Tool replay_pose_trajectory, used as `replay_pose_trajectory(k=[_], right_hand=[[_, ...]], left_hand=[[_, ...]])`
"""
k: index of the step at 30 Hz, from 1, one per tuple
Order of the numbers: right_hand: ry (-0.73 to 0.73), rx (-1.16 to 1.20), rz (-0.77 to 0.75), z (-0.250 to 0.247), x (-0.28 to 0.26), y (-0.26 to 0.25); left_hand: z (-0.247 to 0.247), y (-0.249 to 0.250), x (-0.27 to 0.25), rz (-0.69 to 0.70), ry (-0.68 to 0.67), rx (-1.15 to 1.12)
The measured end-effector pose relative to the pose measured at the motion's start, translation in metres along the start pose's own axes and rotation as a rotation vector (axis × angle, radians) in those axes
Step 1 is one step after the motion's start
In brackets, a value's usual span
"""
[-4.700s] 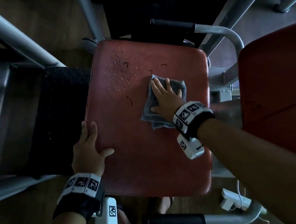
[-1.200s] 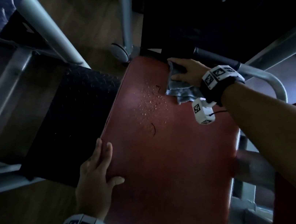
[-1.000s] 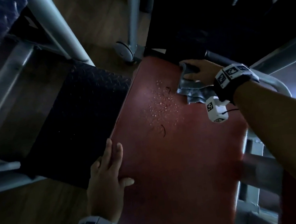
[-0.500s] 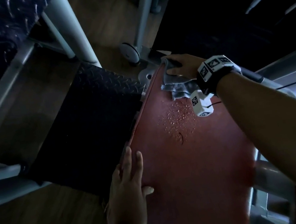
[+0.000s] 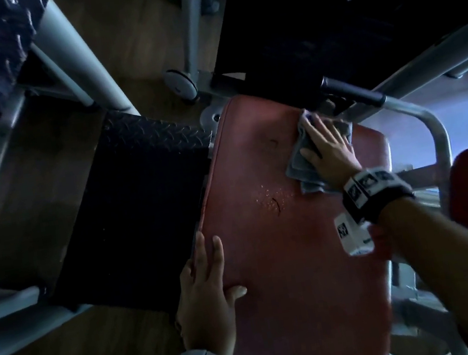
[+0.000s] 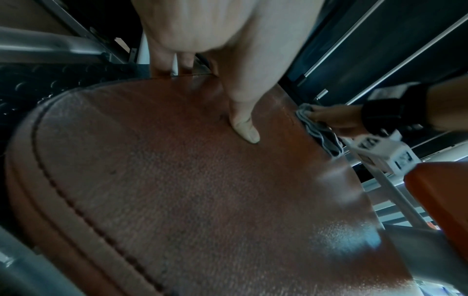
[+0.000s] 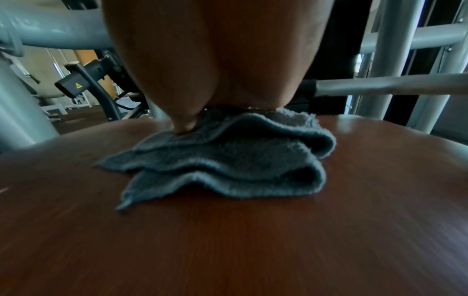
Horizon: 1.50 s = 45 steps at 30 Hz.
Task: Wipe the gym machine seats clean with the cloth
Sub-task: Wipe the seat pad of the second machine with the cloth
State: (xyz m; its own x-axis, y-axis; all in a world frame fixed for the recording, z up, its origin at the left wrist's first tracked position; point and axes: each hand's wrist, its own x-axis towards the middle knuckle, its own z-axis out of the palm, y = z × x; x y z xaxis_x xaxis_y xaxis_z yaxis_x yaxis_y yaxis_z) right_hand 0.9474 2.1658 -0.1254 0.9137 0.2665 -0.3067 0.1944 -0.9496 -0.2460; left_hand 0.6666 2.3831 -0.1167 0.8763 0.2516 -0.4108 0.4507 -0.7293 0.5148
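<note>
Right hand (image 5: 329,154) lies flat, fingers spread, pressing the folded grey cloth (image 7: 228,160) onto the far end of the red seat (image 5: 284,261). Left hand (image 5: 208,296) flat, bracing seat edge. Cloth looks soft, light, bunches easily; palm-centre pressure likely best. Droplets (image 5: 272,199) remain.

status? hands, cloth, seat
Right hand flat on grey cloth, far end of red seat. Left hand flat on seat's left edge. Droplets mid-seat unwiped. Nothing blocking.
</note>
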Motion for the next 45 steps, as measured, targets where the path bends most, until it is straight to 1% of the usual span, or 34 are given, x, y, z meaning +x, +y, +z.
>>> replay_pose_trajectory(k=[4, 9, 12, 15, 18, 20, 24, 26, 29, 33, 35, 37, 40, 43, 45], right_hand=[[0.063, 0.039, -0.055, 0.028, -0.080, -0.008], [-0.059, 0.091, -0.013, 0.058, -0.161, -0.048], [-0.148, 0.053, -0.028, 0.069, -0.190, -0.073], [-0.148, -0.009, -0.021, 0.071, -0.189, -0.087], [-0.138, -0.048, 0.009, 0.066, -0.168, -0.088], [-0.145, -0.053, 0.012, 0.063, -0.162, -0.088], [-0.184, 0.018, -0.006, 0.057, -0.184, -0.092], [-0.226, 0.008, 0.000, 0.057, -0.193, -0.093], [-0.252, -0.009, 0.002, 0.056, -0.178, -0.093], [-0.224, 0.010, 0.000, 0.052, -0.146, -0.095], [-0.212, 0.038, 0.000, 0.054, -0.149, -0.096], [-0.212, 0.060, -0.016, 0.057, -0.163, -0.099], [-0.235, 0.057, -0.028, 0.060, -0.174, -0.100], [-0.243, 0.041, -0.024, 0.057, -0.158, -0.098], [-0.223, 0.012, -0.023, 0.058, -0.146, -0.100]], left_hand=[[-0.004, 0.000, 0.000, 0.000, 0.003, 0.000], [-0.005, -0.006, 0.002, 0.029, -0.007, -0.023], [-0.007, -0.012, 0.003, 0.067, -0.008, -0.047], [-0.011, -0.020, 0.005, 0.098, -0.042, -0.139], [-0.016, -0.033, 0.010, 0.150, -0.032, -0.310], [-0.018, -0.040, 0.012, 0.182, -0.025, -0.378], [-0.018, -0.047, 0.014, 0.175, 0.039, -0.409], [-0.016, -0.050, 0.013, 0.162, 0.057, -0.444], [-0.015, -0.052, 0.010, 0.139, 0.065, -0.451], [-0.015, -0.051, 0.011, 0.118, 0.065, -0.435], [-0.016, -0.050, 0.011, 0.109, 0.052, -0.437], [-0.018, -0.049, 0.011, 0.107, 0.052, -0.443], [-0.020, -0.049, 0.012, 0.113, 0.053, -0.428], [-0.021, -0.049, 0.013, 0.108, 0.044, -0.425], [-0.021, -0.049, 0.013, 0.100, 0.049, -0.430]])
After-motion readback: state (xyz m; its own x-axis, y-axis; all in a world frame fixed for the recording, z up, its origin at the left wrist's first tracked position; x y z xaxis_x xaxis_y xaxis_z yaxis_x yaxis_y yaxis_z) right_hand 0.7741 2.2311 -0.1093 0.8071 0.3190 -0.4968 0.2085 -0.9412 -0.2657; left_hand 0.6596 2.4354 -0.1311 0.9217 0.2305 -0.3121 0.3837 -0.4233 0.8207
